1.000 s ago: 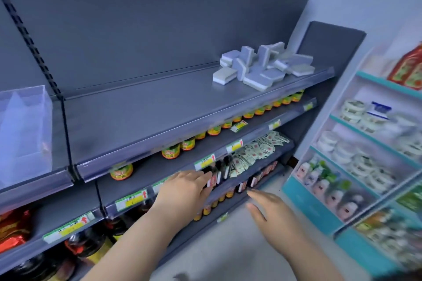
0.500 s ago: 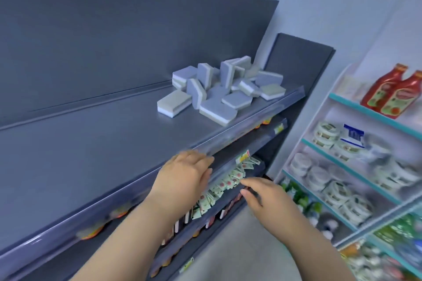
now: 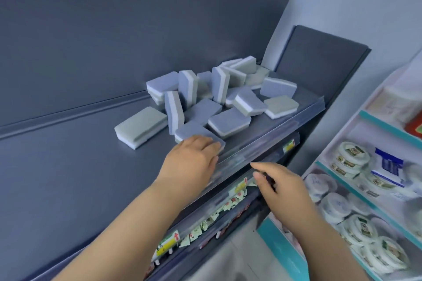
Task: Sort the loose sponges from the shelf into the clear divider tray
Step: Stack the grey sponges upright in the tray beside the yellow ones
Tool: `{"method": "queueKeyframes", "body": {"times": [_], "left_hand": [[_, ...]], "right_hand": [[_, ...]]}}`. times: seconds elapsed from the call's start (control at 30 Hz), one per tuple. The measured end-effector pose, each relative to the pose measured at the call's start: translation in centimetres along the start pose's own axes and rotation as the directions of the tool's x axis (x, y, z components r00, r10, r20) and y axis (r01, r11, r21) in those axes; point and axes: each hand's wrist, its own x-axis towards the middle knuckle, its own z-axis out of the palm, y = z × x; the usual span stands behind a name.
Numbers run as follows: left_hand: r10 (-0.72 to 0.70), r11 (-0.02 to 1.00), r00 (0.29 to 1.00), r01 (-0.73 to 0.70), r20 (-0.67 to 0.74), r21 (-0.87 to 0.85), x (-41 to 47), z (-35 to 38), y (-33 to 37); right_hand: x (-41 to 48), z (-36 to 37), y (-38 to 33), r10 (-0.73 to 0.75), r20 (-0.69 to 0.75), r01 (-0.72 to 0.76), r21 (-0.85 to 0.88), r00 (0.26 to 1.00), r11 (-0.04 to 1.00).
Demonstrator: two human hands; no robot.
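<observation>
Head view: pick-up step, with the left hand (image 3: 191, 163) laying relaxed fingers on the nearest blue sponge (image 3: 191, 130) of the heap at the grey shelf's (image 3: 68, 166) front lip, right hand (image 3: 282, 186) loose and empty below; next likely grasp-and-lift toward the divider tray, unseen here; price tags (image 3: 167, 244) unreadable.

bare shelf (image 3: 68, 166) left, sponge pile (image 3: 217, 98) right

No text legible anywhere. Price tags (image 3: 167, 243) on the near lower shelf edge: yellow-green, red arrow, print blurred. Tins (image 3: 351, 155) on the right rack: round labels, unreadable. Blue-printed pack (image 3: 388, 165) beside them: characters smeared.
</observation>
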Motion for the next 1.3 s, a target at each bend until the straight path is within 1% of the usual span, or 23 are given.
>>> {"method": "queueKeyframes", "body": {"times": [0.1, 0.2, 0.3, 0.4, 0.5, 0.57, 0.67, 0.77, 0.83, 0.9, 1.07, 1.13, 1.23, 1.3], "left_hand": [[-0.064, 0.996, 0.997, 0.061, 0.034, 0.06, 1.2, 0.9, -0.1], [-0.156, 0.984, 0.986, 0.151, 0.054, 0.095, 2.1, 1.6, 0.2], [-0.24, 0.964, 0.966, 0.226, 0.098, 0.138, 3.0, 1.9, 0.7], [-0.32, 0.932, 0.939, 0.288, 0.126, 0.22, 3.4, 2.1, 1.5], [-0.383, 0.905, 0.921, 0.359, 0.072, 0.231, 3.6, 2.7, 2.3], [-0.383, 0.9, 0.922, 0.362, 0.047, 0.243, 3.7, 3.1, 2.9], [-0.355, 0.885, 0.935, 0.341, -0.014, 0.316, 3.9, 3.0, 3.7], [-0.32, 0.872, 0.944, 0.328, -0.083, 0.363, 4.1, 2.4, 4.5], [-0.36, 0.854, 0.929, 0.365, -0.085, 0.37, 4.4, 1.7, 5.2], [-0.405, 0.833, 0.911, 0.401, -0.072, 0.381, 4.5, 1.1, 5.8], [-0.372, 0.844, 0.927, 0.355, -0.038, 0.403, 4.0, 1.3, 6.6], [-0.411, 0.823, 0.911, 0.393, -0.049, 0.41, 4.0, 1.5, 6.8], [-0.466, 0.798, 0.876, 0.476, -0.124, 0.37, 4.1, 1.4, 7.1], [-0.476, 0.785, 0.86, 0.511, -0.186, 0.35, 4.1, 1.1, 7.3]], "right_hand": [[4.2, -0.7, 1.2, -0.12, -0.041, 0.122, 0.055, 0.992, 0.991], [8.4, -1.5, 2.5, -0.254, -0.106, 0.26, 0.045, 0.961, 0.965], [11.7, -1.8, 3.8, -0.297, -0.111, 0.304, 0.056, 0.948, 0.951], [13.9, -2.0, 4.9, -0.299, -0.029, 0.3, 0.068, 0.954, 0.952], [15.9, -2.2, 6.0, -0.338, 0.081, 0.336, 0.035, 0.938, 0.941], [16.9, -2.5, 6.6, -0.368, 0.139, 0.369, 0.02, 0.919, 0.929], [18.5, -2.8, 7.4, -0.396, 0.192, 0.398, 0.032, 0.898, 0.917], [19.8, -2.7, 7.9, -0.427, 0.277, 0.456, -0.05, 0.861, 0.888], [20.3, -2.6, 8.0, -0.448, 0.325, 0.501, -0.101, 0.833, 0.859], [20.6, -2.4, 8.1, -0.478, 0.337, 0.54, -0.12, 0.811, 0.833], [21.1, -1.5, 8.5, -0.547, 0.262, 0.592, -0.137, 0.795, 0.794], [21.3, -1.1, 8.6, -0.601, 0.197, 0.63, -0.151, 0.775, 0.762], [21.5, -1.0, 8.8, -0.676, 0.075, 0.679, -0.142, 0.733, 0.72], [21.5, -0.9, 8.8, -0.698, 0.087, 0.702, -0.133, 0.711, 0.699]]}}
